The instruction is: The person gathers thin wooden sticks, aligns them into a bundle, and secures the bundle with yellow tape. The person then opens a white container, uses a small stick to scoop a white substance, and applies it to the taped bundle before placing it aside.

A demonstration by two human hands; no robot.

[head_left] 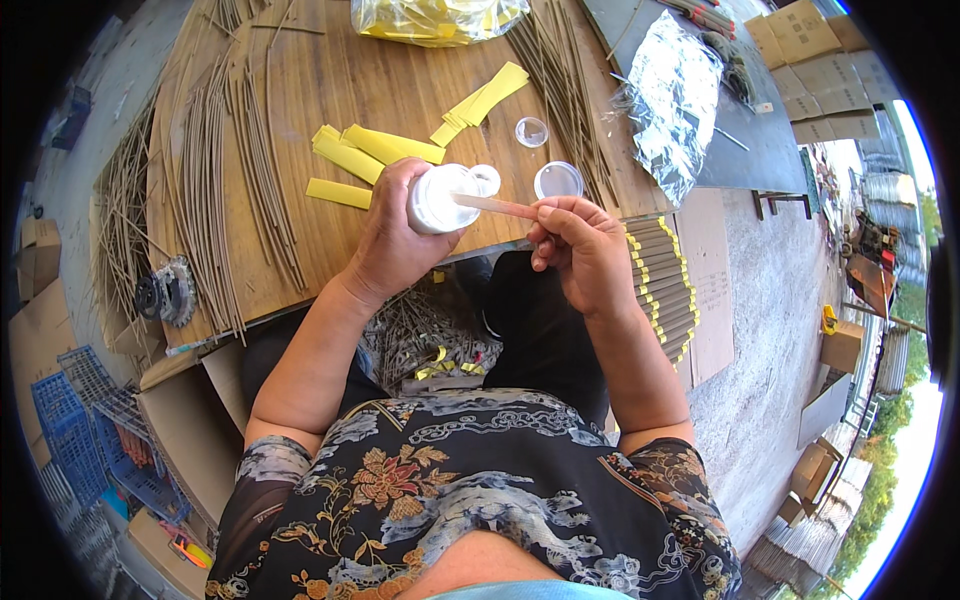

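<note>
My left hand is wrapped round an opened white plastic bottle, tilted over the near edge of the table. A small whitish round cup or cap sits right beside its mouth; I cannot tell if they touch. Between thumb and fingers, my right hand pinches a flat wooden stick, whose far end reaches the bottle's mouth. Just beyond the hands lie a clear round lid and a smaller clear cup. Yellow paper strips are scattered past the bottle.
Thin brown sticks cover the left of the wooden table; more lie at the right. A bag of yellow strips is at the back. Crumpled foil lies right. Yellow-banded stick bundles stand beside my right forearm.
</note>
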